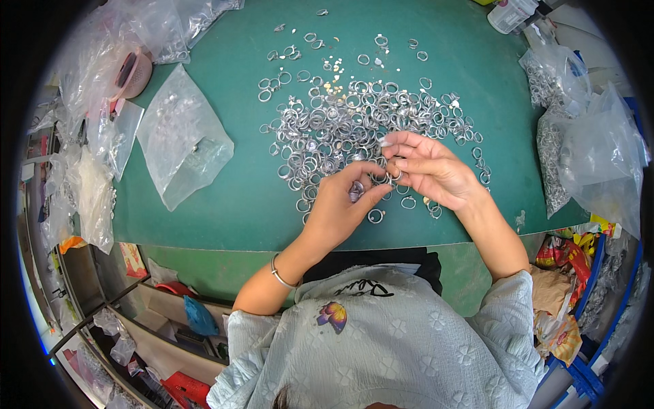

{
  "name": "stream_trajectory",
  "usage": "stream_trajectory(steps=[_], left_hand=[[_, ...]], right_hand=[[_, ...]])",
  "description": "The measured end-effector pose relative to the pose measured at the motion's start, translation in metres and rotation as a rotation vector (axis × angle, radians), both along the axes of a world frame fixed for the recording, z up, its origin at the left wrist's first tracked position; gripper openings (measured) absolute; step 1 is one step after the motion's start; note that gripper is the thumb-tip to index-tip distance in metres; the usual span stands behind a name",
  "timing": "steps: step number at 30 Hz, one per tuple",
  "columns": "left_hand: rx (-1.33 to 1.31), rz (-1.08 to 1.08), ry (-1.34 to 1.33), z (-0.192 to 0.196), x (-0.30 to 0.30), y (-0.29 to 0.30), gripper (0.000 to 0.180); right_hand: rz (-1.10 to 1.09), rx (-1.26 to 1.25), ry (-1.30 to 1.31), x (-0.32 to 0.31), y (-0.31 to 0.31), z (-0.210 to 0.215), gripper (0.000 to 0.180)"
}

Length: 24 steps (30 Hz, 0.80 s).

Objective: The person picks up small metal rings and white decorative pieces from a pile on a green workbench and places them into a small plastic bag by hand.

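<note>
A wide heap of silver-coloured rings (320, 126) lies on the green tabletop (259, 198), with small gold and white bits (334, 88) scattered among its far side. Over the heap's near edge my two hands meet, fingertips almost touching. My left hand (344, 201) is closed, thumb and forefinger pinched on a ring, and more rings show in the curl of its fingers. My right hand (432, 170) pinches a ring (395, 174) between thumb and forefinger beside the left fingertips, its other fingers bent. Exactly how many rings each hand holds is hidden.
A clear plastic bag (180, 136) with small pieces lies left of the heap. Farther left are more bags and a pink basket (136, 73). Bags packed with rings (555, 150) stand at the right edge, near a white tub (511, 15). Open drawers (163, 320) sit below left.
</note>
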<state>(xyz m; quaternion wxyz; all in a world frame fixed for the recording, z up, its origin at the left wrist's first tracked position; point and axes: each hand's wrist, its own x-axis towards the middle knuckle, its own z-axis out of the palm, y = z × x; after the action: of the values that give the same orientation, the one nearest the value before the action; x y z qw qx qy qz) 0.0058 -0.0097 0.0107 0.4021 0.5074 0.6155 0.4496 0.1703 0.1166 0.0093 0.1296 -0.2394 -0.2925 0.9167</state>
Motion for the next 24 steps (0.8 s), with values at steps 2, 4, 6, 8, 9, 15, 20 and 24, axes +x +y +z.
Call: stream_trajectory(steps=[2,4,6,8,9,15,20,24], left_hand=[[0.113,0.033,0.031,-0.008,0.003,0.0,0.019],[0.059,0.053,0.031,-0.004,0.004,-0.002,0.013],[-0.03,0.045,0.031,0.004,0.004,-0.002,0.009],[-0.159,0.016,0.034,0.014,0.003,-0.003,0.008],[-0.108,0.027,0.038,0.012,0.004,-0.003,0.008],[0.122,0.083,0.158,0.001,0.007,-0.008,0.011],[0.085,0.152,0.109,0.001,0.005,-0.012,0.008],[0.053,0.066,0.219,0.0,-0.002,-0.013,0.017]], right_hand=[[-0.011,0.017,-0.062,-0.001,-0.002,-0.001,0.039],[0.006,0.086,-0.076,-0.001,-0.004,0.004,0.037],[0.0,0.116,-0.082,0.0,-0.006,0.005,0.036],[-0.019,0.104,-0.077,0.0,-0.007,0.004,0.035],[-0.014,0.102,-0.079,0.0,-0.007,0.004,0.036],[0.115,0.417,-0.094,0.0,-0.008,0.012,0.042],[0.279,0.313,0.06,0.0,-0.017,0.032,0.04],[0.211,0.256,0.116,-0.001,-0.018,0.028,0.039]])
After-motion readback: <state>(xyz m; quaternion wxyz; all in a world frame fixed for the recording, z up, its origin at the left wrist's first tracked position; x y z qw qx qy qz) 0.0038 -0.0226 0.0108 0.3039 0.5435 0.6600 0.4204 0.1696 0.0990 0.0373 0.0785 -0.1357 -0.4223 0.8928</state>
